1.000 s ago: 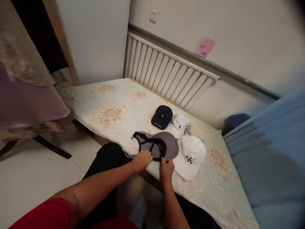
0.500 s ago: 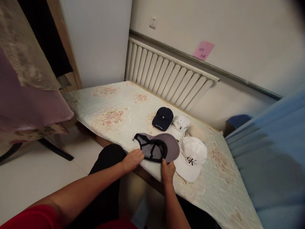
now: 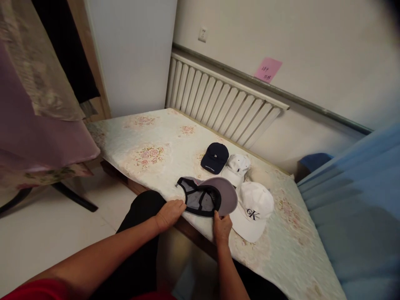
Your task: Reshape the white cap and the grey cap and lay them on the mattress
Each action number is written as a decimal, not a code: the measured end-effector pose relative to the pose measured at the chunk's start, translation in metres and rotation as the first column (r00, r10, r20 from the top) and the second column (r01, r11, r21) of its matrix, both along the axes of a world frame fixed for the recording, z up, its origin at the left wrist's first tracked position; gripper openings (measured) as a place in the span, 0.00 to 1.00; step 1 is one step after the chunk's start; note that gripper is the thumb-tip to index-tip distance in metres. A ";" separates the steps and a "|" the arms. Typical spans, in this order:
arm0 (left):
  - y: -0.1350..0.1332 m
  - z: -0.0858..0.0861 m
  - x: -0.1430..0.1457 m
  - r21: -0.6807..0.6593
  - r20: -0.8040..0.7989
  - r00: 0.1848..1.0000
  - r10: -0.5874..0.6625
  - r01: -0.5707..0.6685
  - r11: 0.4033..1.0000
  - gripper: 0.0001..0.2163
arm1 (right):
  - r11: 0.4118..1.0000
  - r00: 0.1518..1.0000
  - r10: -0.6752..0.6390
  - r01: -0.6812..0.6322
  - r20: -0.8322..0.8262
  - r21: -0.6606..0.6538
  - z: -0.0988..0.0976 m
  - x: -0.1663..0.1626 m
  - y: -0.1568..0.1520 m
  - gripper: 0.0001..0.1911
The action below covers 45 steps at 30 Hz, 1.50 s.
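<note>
Left hand (image 3: 168, 213) flat on near-left rim of upturned grey fabric cap with black lining (image 3: 206, 198), fingers loosely together, not clamped. Right hand (image 3: 222, 228) pinches cap's near brim edge. Cap lies at near edge of floral-covered table (image 3: 150, 141). White logo cap (image 3: 254, 208) touching on right; navy cap (image 3: 215, 157) farther.

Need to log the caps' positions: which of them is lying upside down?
The grey cap under both hands: its dark-trimmed inside faces up, at the table's near edge. The navy cap and the lettered white cap sit crown-up.
</note>
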<state>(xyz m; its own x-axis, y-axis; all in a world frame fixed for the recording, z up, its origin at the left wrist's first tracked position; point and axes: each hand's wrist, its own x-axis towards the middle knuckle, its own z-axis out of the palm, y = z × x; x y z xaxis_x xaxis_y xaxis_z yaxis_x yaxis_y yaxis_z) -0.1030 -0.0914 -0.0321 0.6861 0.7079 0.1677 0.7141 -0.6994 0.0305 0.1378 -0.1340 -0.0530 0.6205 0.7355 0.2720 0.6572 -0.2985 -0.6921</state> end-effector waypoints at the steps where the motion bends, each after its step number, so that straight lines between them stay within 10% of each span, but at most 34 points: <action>1: 0.000 0.001 -0.002 -0.003 0.003 1.000 0.005 -0.005 1.000 0.06 | 1.000 1.000 0.001 -0.001 0.001 0.000 0.000 0.000 0.000 0.15; 15: 0.025 0.032 -0.042 -0.077 0.211 0.977 0.030 -0.014 0.997 0.10 | 1.000 1.000 -0.023 0.023 0.000 0.006 0.006 -0.004 -0.002 0.14; 21: 0.062 0.022 -0.039 -0.153 0.392 0.892 0.226 -0.180 0.972 0.09 | 1.000 1.000 -0.019 0.019 0.000 -0.003 0.006 -0.005 -0.001 0.15; 32: 0.103 -0.006 -0.027 -0.173 0.437 0.889 0.138 -0.068 0.983 0.23 | 0.999 0.999 -0.026 0.025 -0.021 -0.027 0.007 -0.004 -0.001 0.15; 45: 0.090 0.000 -0.028 -0.080 0.464 0.885 0.040 -0.004 0.997 0.11 | 1.000 0.995 0.000 -0.001 -0.100 -0.012 0.012 -0.003 0.000 0.16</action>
<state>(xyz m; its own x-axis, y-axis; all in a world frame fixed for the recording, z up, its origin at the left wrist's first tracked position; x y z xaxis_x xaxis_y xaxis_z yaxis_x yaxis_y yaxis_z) -0.1310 -0.0009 -0.0319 0.5266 0.7449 0.4096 0.6204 -0.6662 0.4139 0.1352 -0.1336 -0.0411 0.6437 0.7387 0.2000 0.5853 -0.3068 -0.7505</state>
